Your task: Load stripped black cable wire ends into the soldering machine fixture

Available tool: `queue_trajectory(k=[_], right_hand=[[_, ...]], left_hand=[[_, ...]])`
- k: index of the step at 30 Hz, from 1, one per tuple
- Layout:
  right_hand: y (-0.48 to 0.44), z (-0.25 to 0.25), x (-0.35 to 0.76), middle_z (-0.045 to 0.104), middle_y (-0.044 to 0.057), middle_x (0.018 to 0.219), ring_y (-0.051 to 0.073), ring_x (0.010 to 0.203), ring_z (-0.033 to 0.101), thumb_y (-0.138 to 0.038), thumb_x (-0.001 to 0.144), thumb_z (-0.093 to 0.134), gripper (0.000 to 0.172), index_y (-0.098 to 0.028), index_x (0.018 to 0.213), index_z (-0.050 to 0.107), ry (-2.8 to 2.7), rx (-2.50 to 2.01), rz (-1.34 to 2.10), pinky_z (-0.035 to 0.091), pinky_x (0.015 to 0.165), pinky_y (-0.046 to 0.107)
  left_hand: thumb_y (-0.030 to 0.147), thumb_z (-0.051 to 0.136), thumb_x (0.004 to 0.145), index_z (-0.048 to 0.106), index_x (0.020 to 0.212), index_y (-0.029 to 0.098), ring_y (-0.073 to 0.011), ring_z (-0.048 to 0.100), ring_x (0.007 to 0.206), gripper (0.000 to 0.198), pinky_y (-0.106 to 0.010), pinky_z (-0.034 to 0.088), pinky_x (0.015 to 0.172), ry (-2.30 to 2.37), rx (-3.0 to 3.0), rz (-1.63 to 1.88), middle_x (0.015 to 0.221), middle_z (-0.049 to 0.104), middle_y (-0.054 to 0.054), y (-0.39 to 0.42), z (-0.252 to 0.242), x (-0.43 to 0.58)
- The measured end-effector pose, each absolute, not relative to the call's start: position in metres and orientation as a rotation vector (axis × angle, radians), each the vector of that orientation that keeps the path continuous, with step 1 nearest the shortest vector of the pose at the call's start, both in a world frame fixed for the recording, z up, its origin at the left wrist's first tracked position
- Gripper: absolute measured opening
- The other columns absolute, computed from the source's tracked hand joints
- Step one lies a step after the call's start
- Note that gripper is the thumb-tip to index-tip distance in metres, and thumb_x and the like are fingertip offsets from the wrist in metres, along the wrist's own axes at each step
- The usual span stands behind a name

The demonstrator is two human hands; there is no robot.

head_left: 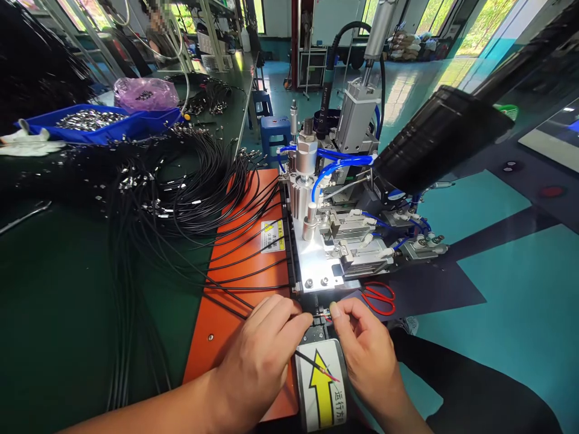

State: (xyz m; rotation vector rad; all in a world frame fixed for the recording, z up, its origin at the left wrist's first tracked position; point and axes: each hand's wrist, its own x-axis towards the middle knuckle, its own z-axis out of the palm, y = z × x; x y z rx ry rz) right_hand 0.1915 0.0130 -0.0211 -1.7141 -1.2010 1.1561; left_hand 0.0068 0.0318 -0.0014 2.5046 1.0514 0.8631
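My left hand [266, 349] is closed, thumb and fingers pinched around a thin black cable at the front of a metal machine [319, 253]. My right hand [368, 346] is closed too, its thumb and forefinger pinching the small wire end [324, 313] of that cable. Exactly how this end is seated in the machine's dark track is hidden by the fingers. A second black cable [310, 360] comes out beneath my left hand. Its stripped end, with thin red wires, lies over the yellow arrow label [322, 392].
Several black cables [244, 265] run across the orange plate [239, 349] into the machine from a large bundle. A blue tray [140, 123] of small metal parts stands behind it. Red-handled scissors [380, 298] lie right of the machine. A black lamp-like cylinder [434, 138] overhangs it.
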Motion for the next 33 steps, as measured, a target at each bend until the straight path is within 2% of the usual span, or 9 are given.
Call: queue_trajectory(k=[15, 22, 25, 30, 33], right_hand=[[0.013, -0.025, 0.189, 0.055, -0.002, 0.068, 0.014, 0.062, 0.051, -0.056, 0.094, 0.048, 0.039, -0.021, 0.082, 0.058, -1.203, -1.745, 1.142, 0.042, 0.06, 0.025], [0.013, -0.028, 0.198, 0.062, 0.0, 0.075, 0.017, 0.07, 0.057, -0.058, 0.092, 0.052, 0.039, -0.021, 0.092, 0.063, -1.048, -1.608, 1.321, 0.047, 0.062, 0.025], [0.011, -0.025, 0.203, 0.063, 0.001, 0.078, 0.017, 0.071, 0.059, -0.055, 0.093, 0.054, 0.036, -0.021, 0.098, 0.065, -1.082, -1.625, 1.261, 0.047, 0.063, 0.025], [0.005, -0.021, 0.206, 0.065, 0.003, 0.092, 0.018, 0.088, 0.063, -0.041, 0.095, 0.057, 0.023, -0.022, 0.094, 0.07, -1.274, -1.583, 0.942, 0.048, 0.076, 0.024], [0.003, -0.023, 0.206, 0.066, 0.003, 0.095, 0.017, 0.092, 0.064, -0.034, 0.096, 0.058, 0.018, -0.023, 0.095, 0.071, -1.355, -1.538, 0.842, 0.048, 0.081, 0.024]], left_hand=[[0.002, 0.044, 0.094, 0.061, 0.115, 0.012, -0.0216, 0.051, 0.088, 0.029, -0.034, 0.049, 0.074, 1.022, 2.451, 0.823, 0.098, 0.06, -0.011, 0.032, -0.007, 0.004], [0.001, 0.045, 0.094, 0.061, 0.115, 0.013, -0.0216, 0.051, 0.087, 0.029, -0.034, 0.049, 0.074, 1.027, 2.441, 0.836, 0.098, 0.06, -0.011, 0.031, -0.006, 0.005], [0.002, 0.045, 0.095, 0.061, 0.115, 0.012, -0.0215, 0.052, 0.087, 0.028, -0.034, 0.049, 0.074, 1.031, 2.436, 0.83, 0.097, 0.06, -0.01, 0.031, -0.005, 0.005], [0.005, 0.047, 0.096, 0.062, 0.115, 0.013, -0.0221, 0.052, 0.089, 0.025, -0.035, 0.049, 0.075, 1.029, 2.436, 0.827, 0.099, 0.061, -0.011, 0.031, -0.003, 0.006], [0.005, 0.047, 0.096, 0.061, 0.116, 0.013, -0.0219, 0.052, 0.089, 0.026, -0.035, 0.049, 0.075, 1.028, 2.434, 0.83, 0.099, 0.061, -0.01, 0.031, -0.003, 0.005]])
